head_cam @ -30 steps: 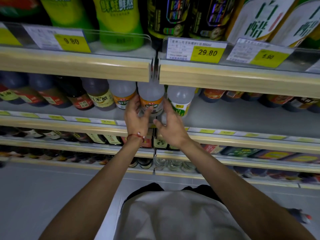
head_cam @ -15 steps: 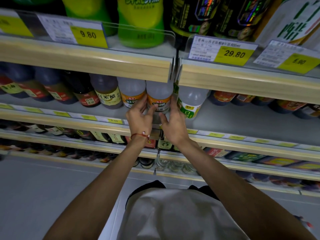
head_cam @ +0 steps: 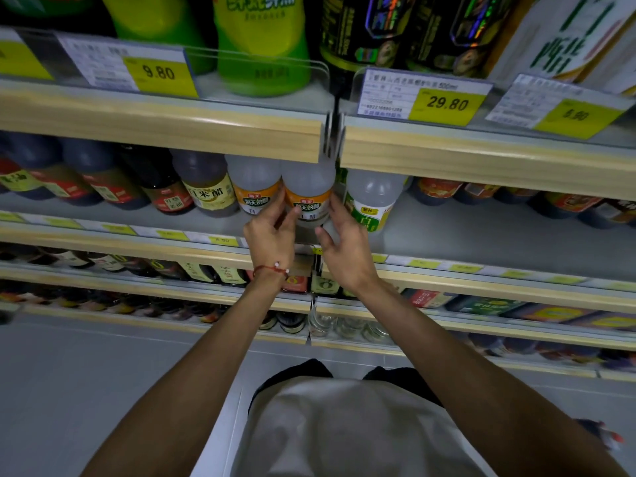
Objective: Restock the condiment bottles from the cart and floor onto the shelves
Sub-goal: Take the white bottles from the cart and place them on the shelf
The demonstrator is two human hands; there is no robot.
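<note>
Between left hand (head_cam: 271, 236) and right hand (head_cam: 347, 251), vinegar bottle (head_cam: 308, 185) (upright).

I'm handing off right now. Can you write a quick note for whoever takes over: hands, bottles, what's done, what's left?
Left hand: holds the left side of the orange-label bottle, thumb on its label.
Right hand: cups the same bottle's right side.
The bottle stands upright at the front of the middle shelf, between a matching bottle and a green-label bottle.
Done: this bottle looks set down in its row.
Left: let go, then fetch more stock. The cart is out of view.
</note>
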